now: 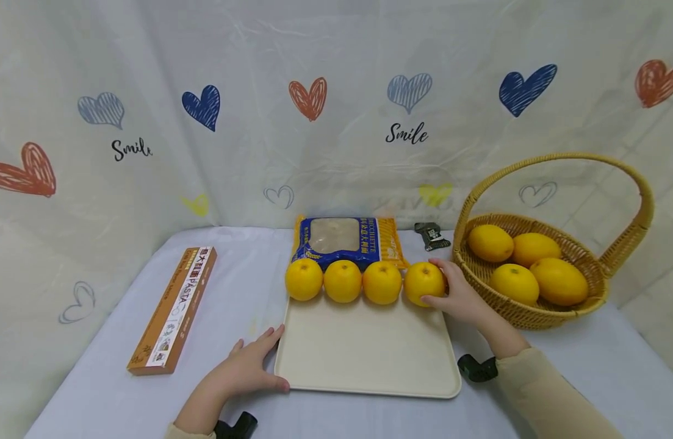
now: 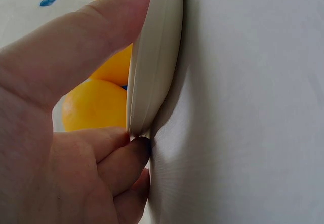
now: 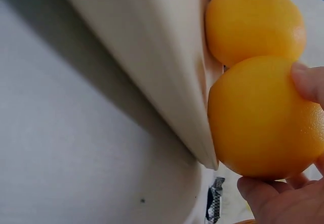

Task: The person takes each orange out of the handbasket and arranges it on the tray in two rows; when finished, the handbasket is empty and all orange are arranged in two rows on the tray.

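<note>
Several oranges stand in a row along the far edge of the cream tray (image 1: 363,353). At the row's right end, my right hand (image 1: 461,296) grips the last orange (image 1: 424,284), thumb on the near side and fingers on the far side; the right wrist view shows this orange (image 3: 266,117) down at the tray's corner, next to another orange (image 3: 255,26). My left hand (image 1: 248,369) rests against the tray's left edge, thumb and fingers spread along it. In the left wrist view its fingertips touch the tray rim (image 2: 157,57).
A wicker basket (image 1: 525,314) with several yellow-orange fruits stands at the right, its handle arching high. Behind the row lies a blue and yellow pasta bag (image 1: 336,235). A small dark packet (image 1: 432,236) is near the basket. A long pasta box (image 1: 174,311) lies at the left.
</note>
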Demonstrator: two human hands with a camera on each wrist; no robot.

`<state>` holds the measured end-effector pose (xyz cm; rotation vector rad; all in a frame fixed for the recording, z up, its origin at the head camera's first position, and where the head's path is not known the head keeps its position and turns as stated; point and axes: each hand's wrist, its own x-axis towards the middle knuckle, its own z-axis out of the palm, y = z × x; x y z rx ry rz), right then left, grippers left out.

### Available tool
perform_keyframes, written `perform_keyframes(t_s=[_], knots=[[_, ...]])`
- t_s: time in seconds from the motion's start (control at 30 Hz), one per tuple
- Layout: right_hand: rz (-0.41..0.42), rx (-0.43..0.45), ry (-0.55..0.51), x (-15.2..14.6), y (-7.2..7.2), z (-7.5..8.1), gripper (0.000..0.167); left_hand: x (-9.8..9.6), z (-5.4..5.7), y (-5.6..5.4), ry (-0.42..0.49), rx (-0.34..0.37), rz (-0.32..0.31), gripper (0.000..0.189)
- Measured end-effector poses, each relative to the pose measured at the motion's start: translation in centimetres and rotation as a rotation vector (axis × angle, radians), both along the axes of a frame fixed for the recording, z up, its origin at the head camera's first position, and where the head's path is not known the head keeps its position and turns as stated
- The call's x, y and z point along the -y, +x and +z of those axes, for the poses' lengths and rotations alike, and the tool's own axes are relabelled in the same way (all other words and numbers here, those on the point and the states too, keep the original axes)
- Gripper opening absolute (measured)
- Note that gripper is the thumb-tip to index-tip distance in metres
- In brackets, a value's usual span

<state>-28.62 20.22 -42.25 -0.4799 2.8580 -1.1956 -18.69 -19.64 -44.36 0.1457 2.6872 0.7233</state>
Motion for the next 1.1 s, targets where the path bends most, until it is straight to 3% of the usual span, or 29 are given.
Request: perform_keyframes(t_s=[0.7,1.1], knots=[[0.063,0.029,-0.055,-0.38,-0.15,-0.72,0.082,0.06,-0.23,0.29,0.020,-0.011,-0.007,0.109],[0.057,0.043,-0.065,-0.44,-0.05,-1.03,0.087,0.01,0.17,0.29,0.003,-0.014,-0.004,0.109]])
